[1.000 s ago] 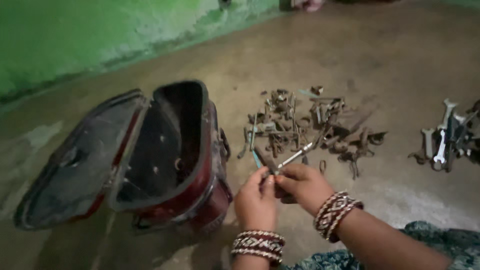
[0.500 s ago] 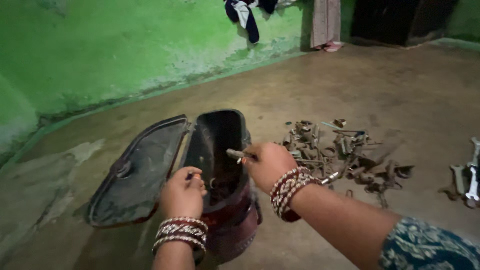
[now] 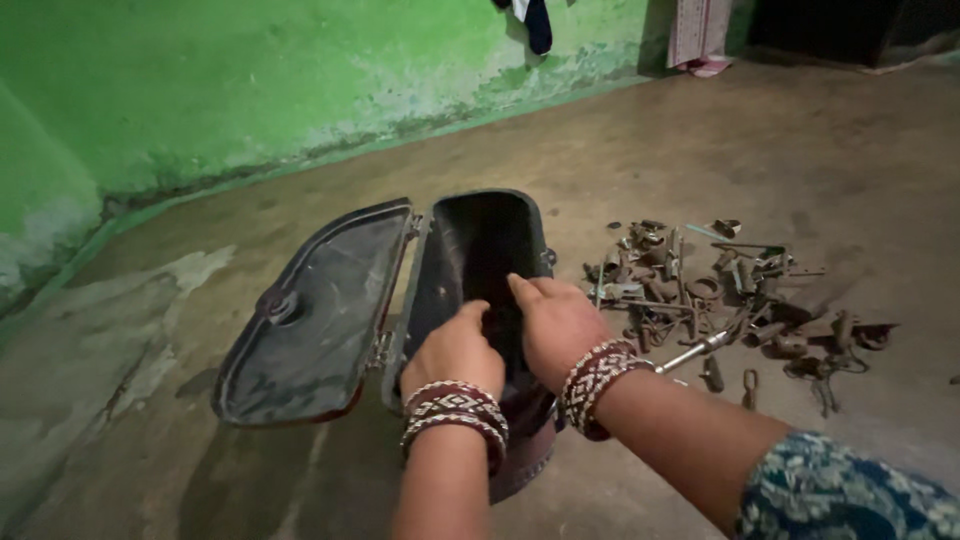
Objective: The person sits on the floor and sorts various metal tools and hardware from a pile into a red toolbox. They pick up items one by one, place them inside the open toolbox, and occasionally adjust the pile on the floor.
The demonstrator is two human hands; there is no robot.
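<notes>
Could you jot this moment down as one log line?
left hand: on box rim | right hand: over box opening | lid: open | metal parts: floor

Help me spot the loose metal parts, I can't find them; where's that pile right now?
In the head view the pile of metal parts lies on the floor, right of the open dark case, just beyond the right hand.

Both fingertips hidden inside box (image 3: 480, 250)
</notes>
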